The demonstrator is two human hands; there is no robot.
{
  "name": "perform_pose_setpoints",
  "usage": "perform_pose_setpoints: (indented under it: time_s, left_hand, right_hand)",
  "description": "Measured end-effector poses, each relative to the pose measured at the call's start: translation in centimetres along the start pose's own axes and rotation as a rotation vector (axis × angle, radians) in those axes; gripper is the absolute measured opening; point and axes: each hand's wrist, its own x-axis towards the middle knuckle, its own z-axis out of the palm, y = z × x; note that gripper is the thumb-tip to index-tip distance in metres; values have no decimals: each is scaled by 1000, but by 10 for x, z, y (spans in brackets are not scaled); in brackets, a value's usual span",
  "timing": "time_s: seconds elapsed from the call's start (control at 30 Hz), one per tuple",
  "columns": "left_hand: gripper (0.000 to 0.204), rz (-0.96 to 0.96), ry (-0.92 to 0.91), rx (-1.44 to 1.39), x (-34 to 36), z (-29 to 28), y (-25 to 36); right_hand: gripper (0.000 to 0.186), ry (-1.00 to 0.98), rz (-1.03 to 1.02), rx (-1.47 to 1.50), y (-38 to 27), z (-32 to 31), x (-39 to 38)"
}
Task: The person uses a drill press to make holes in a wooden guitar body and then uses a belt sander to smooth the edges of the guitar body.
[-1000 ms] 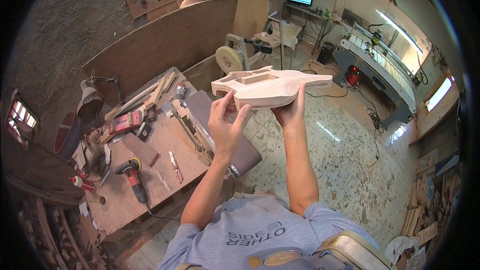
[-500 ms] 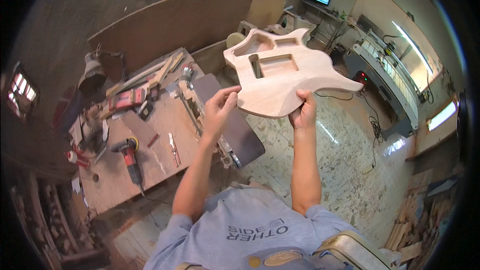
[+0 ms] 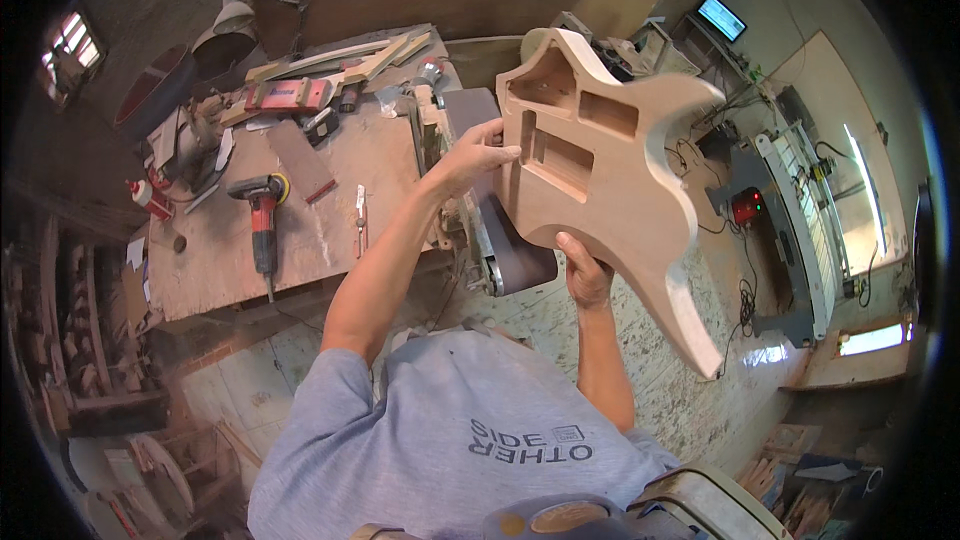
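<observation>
An unfinished pale wooden electric guitar body (image 3: 625, 185) is held up in front of me, its routed cavities facing me and its long curved horn pointing down to the right. My left hand (image 3: 478, 155) grips its left edge, thumb on the face beside a cavity. At the lower edge, my right hand (image 3: 585, 270) has its thumb on the face and its fingers hidden behind the wood. Just behind and below the body is a belt sander with a dark belt (image 3: 525, 258), mounted along the workbench's right side.
On the workbench (image 3: 220, 285) lie a red and black angle sander (image 3: 263, 225), a red-handled tool (image 3: 361, 220), a red sanding block (image 3: 290, 95) and wood strips (image 3: 370, 70). A desk lamp (image 3: 235, 18) stands behind. At right are a large grey machine (image 3: 790, 230) and cables (image 3: 748, 300).
The guitar body has turned clockwise and come nearer, its horn swinging down to the right. My left hand has moved up along its edge; my right hand has shifted lower. My view has turned.
</observation>
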Motion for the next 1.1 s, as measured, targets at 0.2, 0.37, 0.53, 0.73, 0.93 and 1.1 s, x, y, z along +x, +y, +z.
perform_pose_setpoints:
  time_s: [0.2, 0.37, 0.53, 0.73, 0.93, 1.1]
  left_hand:
    - [64, 30, -39, 103, 0, -3, -8]
    - [65, 46, -28, -61, -3, -1, -12]
    - [68, 47, -29, 10, -1, -2, -3]
    - [68, 14, 0, 13, 3, -6, -15]
    - [65, 14, 42, -115, 8, -14, -35]
    - [64, -24, 78, -92, 7, -11, -29]
  right_hand:
    - [43, -12, -79, -324, 43, -24, -10]
    - [55, -74, -164, -601, 32, -12, -16]
    - [60, -77, -150, -624, 24, 2, -14]
    - [55, -175, -172, -768, 8, -6, 0]
    - [42, -176, 16, -668, -2, 2, 12]
    - [52, -227, -115, -806, -3, 1, 10]
